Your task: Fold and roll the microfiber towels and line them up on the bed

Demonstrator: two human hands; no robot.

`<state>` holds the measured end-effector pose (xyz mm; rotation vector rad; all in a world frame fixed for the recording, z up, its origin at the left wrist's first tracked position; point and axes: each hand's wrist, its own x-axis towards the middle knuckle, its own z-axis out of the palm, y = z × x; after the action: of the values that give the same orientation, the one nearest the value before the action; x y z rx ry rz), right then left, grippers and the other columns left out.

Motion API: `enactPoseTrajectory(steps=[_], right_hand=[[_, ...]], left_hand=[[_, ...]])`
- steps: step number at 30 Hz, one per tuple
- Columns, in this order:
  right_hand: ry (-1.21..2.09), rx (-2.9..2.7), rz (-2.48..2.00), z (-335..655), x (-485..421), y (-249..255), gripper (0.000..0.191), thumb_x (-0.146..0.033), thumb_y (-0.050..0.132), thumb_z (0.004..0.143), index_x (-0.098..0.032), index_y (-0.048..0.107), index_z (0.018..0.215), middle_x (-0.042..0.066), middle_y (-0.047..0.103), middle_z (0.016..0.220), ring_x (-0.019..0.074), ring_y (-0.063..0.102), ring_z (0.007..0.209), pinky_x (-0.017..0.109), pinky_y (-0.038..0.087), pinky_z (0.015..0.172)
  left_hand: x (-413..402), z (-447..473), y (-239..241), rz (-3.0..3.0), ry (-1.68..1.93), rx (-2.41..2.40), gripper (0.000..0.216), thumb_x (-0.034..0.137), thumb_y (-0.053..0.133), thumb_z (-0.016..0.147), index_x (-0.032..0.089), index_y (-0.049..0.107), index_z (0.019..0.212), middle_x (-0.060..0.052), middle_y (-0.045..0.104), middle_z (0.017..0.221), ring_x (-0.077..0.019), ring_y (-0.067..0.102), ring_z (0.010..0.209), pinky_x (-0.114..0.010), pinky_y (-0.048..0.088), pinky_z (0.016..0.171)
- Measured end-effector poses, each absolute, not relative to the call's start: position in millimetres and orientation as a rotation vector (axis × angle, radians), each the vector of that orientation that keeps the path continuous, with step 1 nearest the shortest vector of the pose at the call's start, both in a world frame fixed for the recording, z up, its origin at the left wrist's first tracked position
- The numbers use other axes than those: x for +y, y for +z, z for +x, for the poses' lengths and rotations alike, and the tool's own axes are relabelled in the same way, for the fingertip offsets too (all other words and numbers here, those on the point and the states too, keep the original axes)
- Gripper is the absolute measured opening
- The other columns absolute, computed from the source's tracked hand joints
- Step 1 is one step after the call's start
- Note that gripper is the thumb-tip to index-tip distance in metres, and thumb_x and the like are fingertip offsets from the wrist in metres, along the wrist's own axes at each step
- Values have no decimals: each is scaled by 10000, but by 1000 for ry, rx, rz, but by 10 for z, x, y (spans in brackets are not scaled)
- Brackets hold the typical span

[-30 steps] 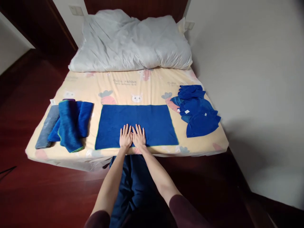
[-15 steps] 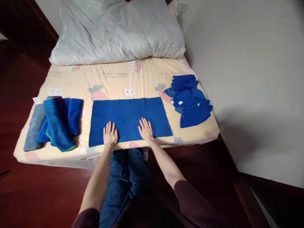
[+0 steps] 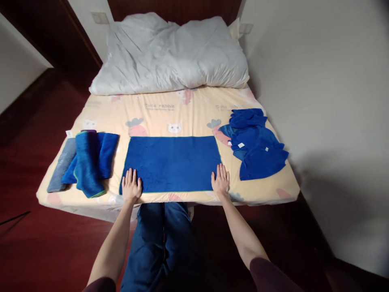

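A blue towel (image 3: 173,162) with a thin green edge lies spread flat on the bed, its long side toward me. On its near left corner rests my left hand (image 3: 131,187), palm down with the fingers stretched out. My right hand (image 3: 221,180) lies flat over the near right corner, fingers slightly apart. Neither hand grips the cloth. The corners beneath the palms are hidden.
Folded or rolled towels, one blue with a green edge (image 3: 88,166) and one grey (image 3: 62,168), lie at the left. Crumpled blue cloths (image 3: 261,158) with white tags are heaped at the right. A bulky grey-white quilt (image 3: 173,56) covers the bed's far end.
My hands have slid apart along the towel's near edge, the left to the left corner and the right to the right corner. The camera view has tilted up a little.
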<state>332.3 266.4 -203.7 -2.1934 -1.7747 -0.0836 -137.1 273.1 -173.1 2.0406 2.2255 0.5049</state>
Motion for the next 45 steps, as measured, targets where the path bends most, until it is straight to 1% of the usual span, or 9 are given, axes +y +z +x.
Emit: enactPoseTrajectory(steps=[5, 11, 15, 18, 21, 24, 27, 33, 45], right_hand=[[-53, -1772, -2204, 3290, 2661, -1993, 643, -420, 191, 1058, -85, 336, 1587, 129, 348, 1643, 229, 252, 1549, 485, 147, 1273], [-1, -1816, -2269, 3295, 2665, -1938, 658, -404, 167, 1051, -62, 305, 1596, 151, 326, 1649, 240, 216, 1560, 504, 156, 1267], [19, -1875, -2336, 3125, 2699, -1822, 626, -325, 190, 1042, -44, 315, 1588, 174, 273, 1663, 279, 170, 1575, 575, 110, 1259], [85, -2130, -2131, 2595, 2793, -1680, 593, -316, 256, 1046, -91, 341, 1588, 135, 205, 1688, 291, 122, 1586, 582, 64, 1265], [195, -2347, -1780, 1907, 3024, -1619, 594, -381, 296, 1066, -184, 262, 1624, 64, 160, 1706, 227, 87, 1594, 508, 72, 1288], [274, -2391, -1676, 1557, 3408, -1657, 608, -437, 316, 1070, -192, 261, 1624, 60, 156, 1708, 210, 109, 1591, 478, 87, 1293], [314, -2427, -1695, 1736, 3871, -1725, 622, -476, 342, 1064, -186, 292, 1613, 66, 194, 1700, 198, 153, 1582, 449, 98, 1293], [279, -2380, -1894, 2569, 4579, -1810, 633, -469, 309, 1068, -167, 256, 1621, 74, 195, 1701, 193, 153, 1581, 443, 95, 1288], [250, -1983, -2417, 3365, 4986, -1798, 669, -447, 201, 1059, -90, 204, 1625, 115, 151, 1704, 188, 112, 1585, 444, 87, 1284]], left_hand=[[2685, -1339, -1687, 2038, 562, 2231, 631, 396, 309, 1008, 118, 371, 1571, -140, 273, 1670, -269, 223, 1561, -493, 139, 1275], [2538, -1040, -1789, 1713, 883, 2443, 580, 286, 352, 969, 103, 462, 1509, -174, 409, 1599, -273, 304, 1530, -525, 167, 1260], [2506, -977, -1864, 1599, 1003, 2444, 535, 243, 389, 933, 147, 539, 1437, -137, 511, 1536, -243, 390, 1485, -494, 216, 1250], [2525, -999, -1889, 1588, 1035, 2457, 520, 234, 389, 932, 159, 548, 1422, -116, 509, 1541, -234, 382, 1488, -483, 219, 1250], [2539, -1015, -1900, 1614, 1042, 2446, 519, 227, 393, 932, 162, 543, 1425, -109, 503, 1548, -239, 385, 1486, -484, 223, 1246], [2537, -1021, -1922, 1614, 1038, 2429, 543, 212, 408, 916, 165, 525, 1445, -114, 494, 1554, -259, 387, 1485, -506, 223, 1239], [2533, -1032, -1966, 1614, 1050, 2422, 558, 205, 416, 908, 176, 514, 1457, -116, 492, 1555, -272, 387, 1485, -526, 226, 1233], [2523, -1040, -2012, 1654, 1083, 2413, 549, 217, 417, 928, 189, 501, 1470, -97, 487, 1562, -256, 376, 1492, -508, 224, 1241], [2489, -1057, -2076, 1610, 1058, 2413, 596, 217, 422, 902, 208, 482, 1495, -68, 466, 1580, -262, 362, 1501, -520, 213, 1250]])
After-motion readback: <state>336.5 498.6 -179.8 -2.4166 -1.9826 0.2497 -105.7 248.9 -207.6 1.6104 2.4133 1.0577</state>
